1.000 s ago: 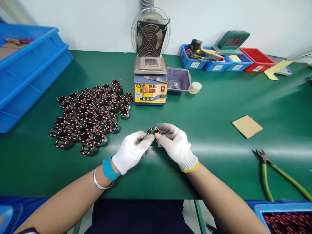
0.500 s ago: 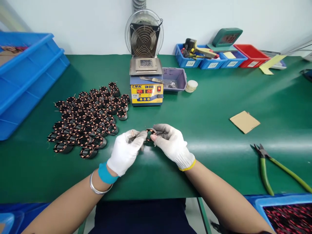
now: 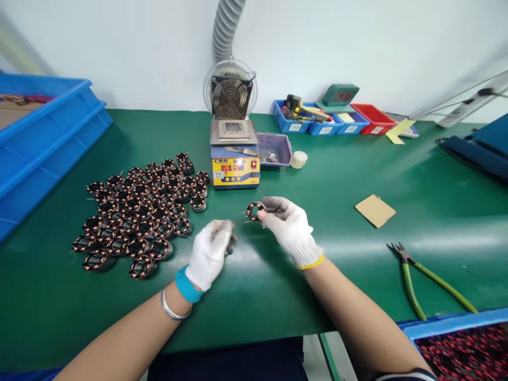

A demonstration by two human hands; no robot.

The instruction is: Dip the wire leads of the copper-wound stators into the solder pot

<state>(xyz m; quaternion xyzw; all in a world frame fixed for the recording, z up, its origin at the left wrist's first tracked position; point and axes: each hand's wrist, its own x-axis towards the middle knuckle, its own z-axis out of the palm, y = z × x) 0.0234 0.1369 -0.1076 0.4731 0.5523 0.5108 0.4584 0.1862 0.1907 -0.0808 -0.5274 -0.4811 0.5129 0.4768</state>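
My right hand, in a white glove with grey fingertips, pinches a small motor stator by its right side. Copper windings ring the stator's open centre, and thin wire ends stick out to its left. Apart from it, lower and to the left, is my left hand, also gloved. Its fingers are curled together and slightly blurred; whatever they may hold is hidden. Left of my hands, many similar stators stand close together on the green table.
A solder pot with a digital display stands behind my hands, beside a purple tray. Green-handled cutters and a cardboard square lie at right. Blue crates rise at left; a blue bin holds dark red parts at lower right.
My left hand has come away from the stator and moved down. My right hand keeps hold of it, with its wire ends now showing. The camera view has tilted up and shifted right.
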